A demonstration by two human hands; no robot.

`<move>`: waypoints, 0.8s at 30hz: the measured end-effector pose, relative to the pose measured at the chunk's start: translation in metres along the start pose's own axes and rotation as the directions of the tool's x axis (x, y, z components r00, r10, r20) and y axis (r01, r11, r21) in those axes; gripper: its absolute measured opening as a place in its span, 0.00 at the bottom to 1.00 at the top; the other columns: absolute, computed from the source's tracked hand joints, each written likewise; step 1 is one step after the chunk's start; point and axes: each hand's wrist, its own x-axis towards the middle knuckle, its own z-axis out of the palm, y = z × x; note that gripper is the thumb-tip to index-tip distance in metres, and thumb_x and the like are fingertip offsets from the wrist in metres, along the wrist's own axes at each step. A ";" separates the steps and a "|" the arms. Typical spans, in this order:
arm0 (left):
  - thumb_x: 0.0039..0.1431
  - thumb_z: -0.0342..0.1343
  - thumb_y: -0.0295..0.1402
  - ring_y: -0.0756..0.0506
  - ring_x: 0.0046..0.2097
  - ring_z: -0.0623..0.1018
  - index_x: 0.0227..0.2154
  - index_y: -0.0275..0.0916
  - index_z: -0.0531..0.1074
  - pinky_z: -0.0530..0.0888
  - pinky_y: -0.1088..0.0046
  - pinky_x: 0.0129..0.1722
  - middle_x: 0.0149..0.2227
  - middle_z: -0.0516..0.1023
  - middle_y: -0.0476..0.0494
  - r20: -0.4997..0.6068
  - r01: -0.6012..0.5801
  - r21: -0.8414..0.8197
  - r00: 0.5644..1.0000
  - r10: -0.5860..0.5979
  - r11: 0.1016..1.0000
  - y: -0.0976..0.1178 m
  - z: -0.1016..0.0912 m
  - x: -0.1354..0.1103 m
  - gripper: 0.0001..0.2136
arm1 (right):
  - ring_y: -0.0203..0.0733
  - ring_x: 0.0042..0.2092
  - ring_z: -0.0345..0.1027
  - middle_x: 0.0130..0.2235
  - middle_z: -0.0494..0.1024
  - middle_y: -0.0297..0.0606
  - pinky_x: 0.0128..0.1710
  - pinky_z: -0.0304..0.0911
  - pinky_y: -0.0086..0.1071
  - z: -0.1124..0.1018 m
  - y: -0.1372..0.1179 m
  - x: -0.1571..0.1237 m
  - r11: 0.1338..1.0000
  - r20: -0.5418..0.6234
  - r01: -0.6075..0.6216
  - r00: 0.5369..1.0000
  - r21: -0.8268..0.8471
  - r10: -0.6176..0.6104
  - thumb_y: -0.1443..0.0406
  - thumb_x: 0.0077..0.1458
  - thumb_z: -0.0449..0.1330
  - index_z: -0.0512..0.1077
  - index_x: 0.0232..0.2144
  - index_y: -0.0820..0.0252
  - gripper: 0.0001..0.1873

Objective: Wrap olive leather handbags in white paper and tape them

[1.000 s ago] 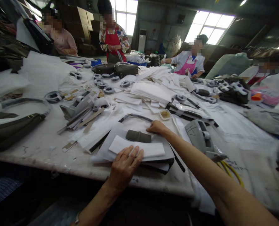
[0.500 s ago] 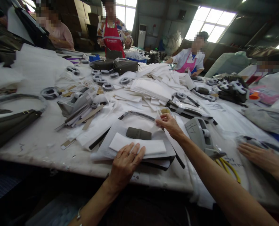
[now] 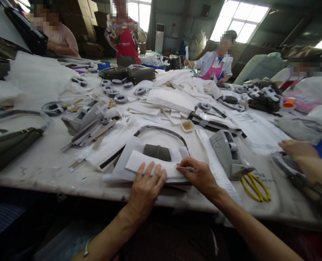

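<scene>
A dark olive handbag lies on its side before me; its flap tab (image 3: 157, 152) shows, and its wrapped handle (image 3: 165, 130) arches behind. Thin white wrapping paper (image 3: 120, 167) spreads over the body, with a folded white foam strip (image 3: 135, 162) across it. My left hand (image 3: 147, 188) rests flat on this strip, fingers spread, pressing it down. At the strip's right end my right hand (image 3: 200, 175) pinches an edge of the thin wrapping paper between thumb and fingers. Most of the bag's body is hidden under the paper.
A small dish of amber stuff (image 3: 187, 125) stands behind the bag. To the right are a grey tape dispenser (image 3: 221, 152), yellow-handled scissors (image 3: 255, 188) and another person's hand (image 3: 299, 148). Loose strips (image 3: 95, 127) and another bag (image 3: 16, 148) lie left. White sheets (image 3: 169, 99) pile up farther back.
My right hand has come down toward me with the paper's edge, from beside the dish to the foam strip's right end. The dish now shows fully. My left hand stays on the strip.
</scene>
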 end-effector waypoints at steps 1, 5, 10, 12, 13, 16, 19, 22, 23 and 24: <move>0.68 0.43 0.27 0.37 0.59 0.72 0.51 0.37 0.73 0.66 0.51 0.61 0.52 0.77 0.39 0.022 -0.027 0.028 0.999 0.026 0.999 0.003 -0.002 0.003 0.16 | 0.42 0.34 0.76 0.32 0.81 0.34 0.36 0.69 0.33 0.003 0.002 -0.006 0.999 -0.030 0.033 0.999 -0.023 -0.034 0.61 0.58 0.62 0.75 0.32 0.56 0.05; 0.65 0.43 0.23 0.39 0.59 0.72 0.48 0.29 0.72 0.68 0.61 0.61 0.53 0.76 0.33 0.098 -0.181 0.041 0.979 0.176 0.983 0.007 -0.001 0.016 0.15 | 0.46 0.42 0.78 0.37 0.83 0.38 0.49 0.70 0.39 0.009 0.006 -0.016 0.964 -0.082 0.233 0.966 -0.130 -0.245 0.63 0.61 0.60 0.75 0.38 0.57 0.05; 0.58 0.52 0.26 0.38 0.57 0.73 0.54 0.27 0.66 0.69 0.61 0.59 0.57 0.72 0.28 0.171 -0.141 -0.216 0.969 0.179 0.966 0.000 -0.003 0.019 0.20 | 0.43 0.46 0.77 0.40 0.83 0.37 0.59 0.64 0.44 0.011 0.003 -0.020 0.900 -0.022 0.384 0.918 -0.205 -0.396 0.69 0.63 0.57 0.75 0.42 0.57 0.08; 0.55 0.57 0.30 0.38 0.61 0.70 0.62 0.30 0.59 0.68 0.59 0.61 0.63 0.65 0.28 0.180 -0.063 -0.319 0.976 0.126 0.946 0.001 -0.005 0.019 0.31 | 0.44 0.49 0.76 0.43 0.82 0.40 0.59 0.64 0.45 0.014 0.003 -0.024 0.886 -0.047 0.406 0.904 -0.221 -0.426 0.70 0.62 0.57 0.75 0.44 0.58 0.10; 0.54 0.59 0.30 0.38 0.62 0.69 0.64 0.32 0.55 0.67 0.59 0.61 0.65 0.62 0.30 0.187 -0.022 -0.345 0.978 0.092 0.938 0.002 -0.005 0.019 0.35 | 0.44 0.49 0.76 0.44 0.82 0.41 0.59 0.64 0.45 0.015 0.003 -0.027 0.884 -0.062 0.414 0.898 -0.218 -0.436 0.71 0.62 0.57 0.75 0.45 0.58 0.11; 0.57 0.59 0.29 0.40 0.61 0.70 0.66 0.41 0.54 0.67 0.58 0.61 0.65 0.64 0.38 0.216 0.059 -0.358 0.976 0.022 0.932 0.010 -0.002 0.020 0.35 | 0.43 0.49 0.75 0.45 0.82 0.40 0.58 0.64 0.45 0.012 0.002 -0.035 0.886 -0.079 0.431 0.890 -0.173 -0.449 0.69 0.61 0.59 0.75 0.45 0.57 0.10; 0.61 0.56 0.29 0.39 0.59 0.72 0.63 0.43 0.61 0.67 0.57 0.60 0.61 0.70 0.42 0.217 0.074 -0.342 0.976 0.002 0.937 0.016 0.005 0.019 0.27 | 0.42 0.44 0.77 0.40 0.83 0.37 0.55 0.65 0.44 -0.006 -0.006 -0.034 0.893 -0.094 0.444 0.888 -0.077 -0.450 0.66 0.61 0.60 0.77 0.40 0.56 0.07; 0.64 0.54 0.31 0.39 0.58 0.73 0.60 0.43 0.65 0.68 0.57 0.59 0.60 0.72 0.43 0.192 0.058 -0.321 0.981 0.005 0.945 0.016 0.009 0.018 0.21 | 0.40 0.39 0.76 0.34 0.82 0.36 0.46 0.68 0.37 -0.022 -0.013 -0.010 0.948 -0.196 0.319 0.930 0.006 -0.311 0.65 0.65 0.55 0.78 0.33 0.56 0.12; 0.64 0.53 0.31 0.39 0.58 0.73 0.60 0.43 0.66 0.68 0.57 0.58 0.60 0.72 0.43 0.185 0.049 -0.315 0.983 0.011 0.948 0.016 0.009 0.018 0.21 | 0.40 0.39 0.76 0.35 0.82 0.36 0.44 0.68 0.35 -0.023 -0.014 0.005 0.965 -0.201 0.261 0.946 0.006 -0.255 0.64 0.65 0.54 0.78 0.32 0.56 0.13; 0.64 0.53 0.31 0.39 0.58 0.73 0.60 0.43 0.66 0.68 0.56 0.58 0.60 0.72 0.43 0.178 0.039 -0.310 0.984 0.017 0.950 0.015 0.009 0.018 0.21 | 0.40 0.40 0.76 0.36 0.82 0.37 0.43 0.68 0.33 -0.021 -0.014 0.022 0.978 -0.176 0.210 0.962 -0.018 -0.210 0.63 0.65 0.55 0.78 0.33 0.56 0.13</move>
